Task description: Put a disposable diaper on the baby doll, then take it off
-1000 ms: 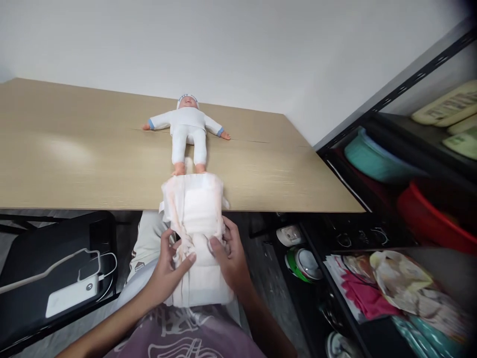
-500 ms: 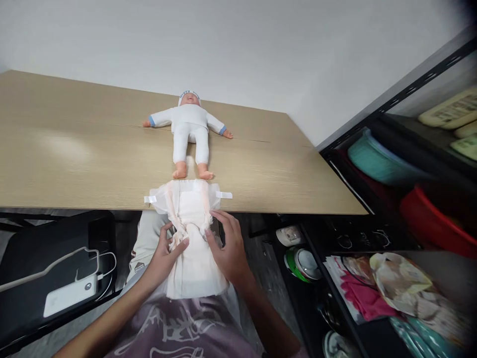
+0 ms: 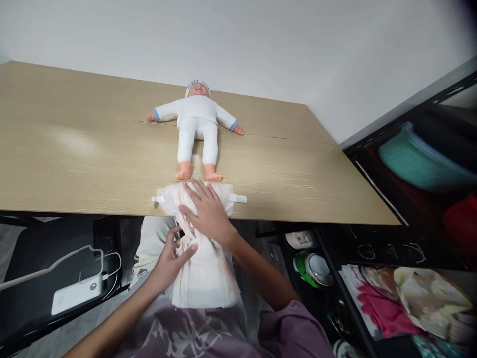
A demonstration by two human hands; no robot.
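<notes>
No text is legible: the blue print on the doll's cap (image 3: 197, 83) and the shirt's white graphic (image 3: 175, 333) are too blurred.

Setting: a domestic room — a home storage or utility corner. A plain wood-grain bench (image 3: 74, 164) stands against a bare white wall (image 3: 261, 44). A black metal shelving rack (image 3: 410, 107) at the right holds plastic basins (image 3: 417, 161), folded cloths (image 3: 368, 303) and household containers (image 3: 313, 263) — typical home supplies.

White diaper (image 3: 203, 278), opened out at the near table edge.
Far end flat on the wood with 2 tabs spread left and right; near end draped down off the edge.
</notes>
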